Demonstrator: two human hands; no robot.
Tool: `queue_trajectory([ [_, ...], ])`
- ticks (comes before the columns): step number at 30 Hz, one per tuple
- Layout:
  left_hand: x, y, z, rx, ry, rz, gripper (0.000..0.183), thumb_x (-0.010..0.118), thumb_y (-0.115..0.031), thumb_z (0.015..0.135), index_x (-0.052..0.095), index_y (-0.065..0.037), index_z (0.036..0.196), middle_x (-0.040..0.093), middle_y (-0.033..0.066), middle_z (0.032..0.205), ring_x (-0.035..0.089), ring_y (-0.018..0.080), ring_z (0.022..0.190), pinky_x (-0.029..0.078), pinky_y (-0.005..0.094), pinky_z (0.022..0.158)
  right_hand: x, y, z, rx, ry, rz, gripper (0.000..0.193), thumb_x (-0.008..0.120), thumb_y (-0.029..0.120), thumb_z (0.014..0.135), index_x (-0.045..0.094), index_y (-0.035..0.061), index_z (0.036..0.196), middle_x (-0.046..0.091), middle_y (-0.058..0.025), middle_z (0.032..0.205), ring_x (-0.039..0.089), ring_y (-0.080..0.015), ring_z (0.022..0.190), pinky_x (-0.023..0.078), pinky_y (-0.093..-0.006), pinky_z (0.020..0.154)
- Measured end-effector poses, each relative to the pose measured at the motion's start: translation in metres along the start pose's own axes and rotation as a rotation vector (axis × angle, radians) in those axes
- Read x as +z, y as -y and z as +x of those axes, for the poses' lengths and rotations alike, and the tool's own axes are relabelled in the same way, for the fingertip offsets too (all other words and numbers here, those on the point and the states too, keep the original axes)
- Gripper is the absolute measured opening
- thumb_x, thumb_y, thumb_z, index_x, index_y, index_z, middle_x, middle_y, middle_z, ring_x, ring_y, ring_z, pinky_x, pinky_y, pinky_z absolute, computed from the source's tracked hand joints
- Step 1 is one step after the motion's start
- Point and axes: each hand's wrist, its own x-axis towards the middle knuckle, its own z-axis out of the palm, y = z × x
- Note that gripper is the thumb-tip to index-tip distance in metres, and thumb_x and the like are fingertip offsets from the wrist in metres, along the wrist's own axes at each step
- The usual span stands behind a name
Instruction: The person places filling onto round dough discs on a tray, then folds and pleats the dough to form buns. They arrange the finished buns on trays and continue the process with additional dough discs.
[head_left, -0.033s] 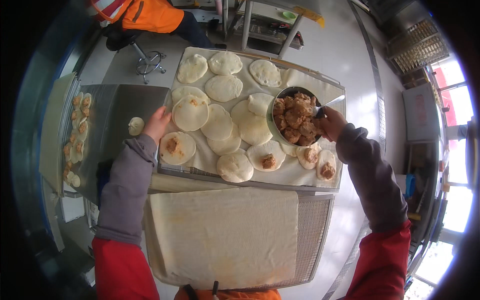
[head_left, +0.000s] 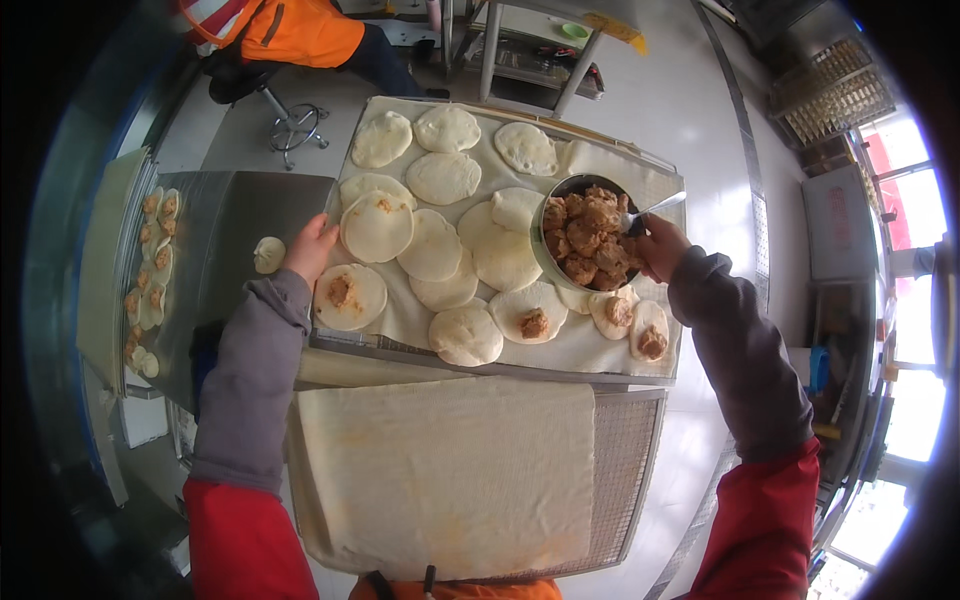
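My left hand [head_left: 312, 252] is closed at the left edge of a cloth-lined tray [head_left: 640, 362], beside pale round dough wrappers [head_left: 377, 227]. My right hand [head_left: 664, 250] grips the right rim of a round bowl [head_left: 551, 262]; its fingertips are partly hidden. Chunky brown filling [head_left: 597, 240] heaps up inside the bowl. A spoon [head_left: 662, 204] leans in the filling next to my right fingers. Several wrappers along the near side carry a lump of filling, such as the filled wrapper [head_left: 530, 311]. Others lie flat and overlap.
Nearer me lies a second mesh tray [head_left: 628, 470] under a beige cloth [head_left: 450, 470]. To the left, a dark table [head_left: 215, 290] bears a pleated dough piece [head_left: 269, 255] and several filled pieces [head_left: 152, 265]. A person in orange [head_left: 310, 32] sits beyond, near a wheeled stool [head_left: 293, 128].
The whole scene sits slightly farther left in view. Both hands keep their places on the tray and bowl.
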Motion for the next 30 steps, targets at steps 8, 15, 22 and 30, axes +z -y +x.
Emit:
queue_trajectory([
  [8, 0.008, -0.012, -0.019, 0.174, -0.109, 0.61, 0.043, 0.05, -0.015, 0.092, 0.047, -0.002, 0.133, 0.048, 0.0252, 0.136, 0.047, 0.0377, 0.125, 0.041, 0.0409, 0.102, -0.069, -0.057, 0.004, 0.176, -0.29, 0.061, 0.018, 0.059, 0.019, 0.092, 0.058, 0.0073, 0.106, 0.053, -0.0038, 0.06, 0.046, -0.0131, 0.042, 0.034, -0.0285, 0.037],
  [15, -0.012, -0.054, -0.084, 0.429, -0.097, 0.569, 0.041, 0.052, -0.006, 0.088, 0.049, -0.003, 0.129, 0.05, 0.0178, 0.135, 0.048, 0.0339, 0.126, 0.04, 0.0387, 0.104, -0.115, -0.149, 0.008, 0.224, -0.34, 0.083, 0.018, 0.053, 0.022, 0.094, 0.058, 0.0074, 0.105, 0.052, -0.0052, 0.058, 0.047, -0.0157, 0.041, 0.036, -0.0309, 0.037],
  [22, -0.051, -0.032, -0.242, 0.415, -0.105, 0.264, 0.028, 0.045, 0.009, 0.089, 0.061, 0.001, 0.11, 0.064, 0.0151, 0.117, 0.06, 0.0256, 0.113, 0.045, 0.0324, 0.097, -0.097, -0.171, 0.031, 0.312, -0.062, 0.233, 0.034, 0.038, 0.041, 0.099, 0.056, 0.0182, 0.118, 0.06, -0.0067, 0.076, 0.053, -0.0162, 0.045, 0.035, -0.0269, 0.036],
  [30, -0.075, 0.1, -0.435, -0.194, -0.395, 0.149, 0.032, 0.049, -0.004, 0.094, 0.05, 0.003, 0.126, 0.053, 0.017, 0.125, 0.052, 0.0271, 0.117, 0.041, 0.0354, 0.1, 0.028, -0.383, -0.201, 0.45, -0.631, 0.477, 0.061, 0.041, 0.061, 0.095, 0.039, 0.0227, 0.143, 0.057, -0.0107, 0.13, 0.058, -0.0269, 0.105, 0.045, -0.0426, 0.08],
])
